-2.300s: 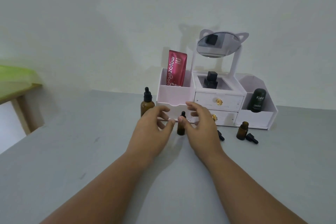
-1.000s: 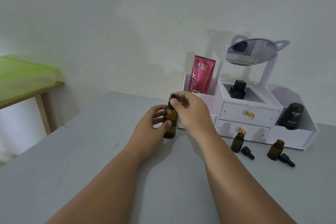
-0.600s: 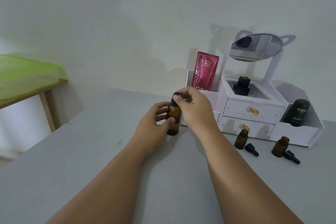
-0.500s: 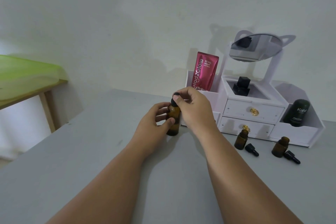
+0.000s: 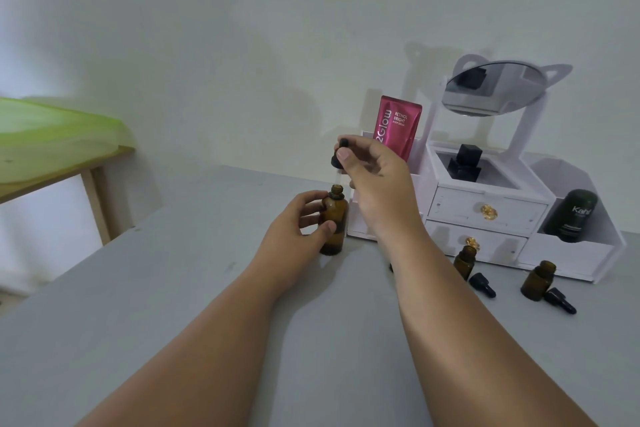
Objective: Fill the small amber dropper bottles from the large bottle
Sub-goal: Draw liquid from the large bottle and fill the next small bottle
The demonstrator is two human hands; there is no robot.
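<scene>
The large amber bottle stands upright on the grey table, its neck uncovered. My left hand is wrapped around its body. My right hand holds the black dropper cap lifted just above the neck, with the glass pipette hanging down toward the opening. Two small amber bottles stand uncapped to the right, each with its black dropper cap lying beside it.
A white vanity organiser with two drawers and a tilted mirror stands against the wall. It holds a pink serum pouch, a black cube bottle and a dark green tube. A wooden table with green cover is at the left.
My hands moved from a small bottle to the large one. The right hand has since lifted the dropper cap off the large bottle's neck; the left hand keeps its hold on the body.
</scene>
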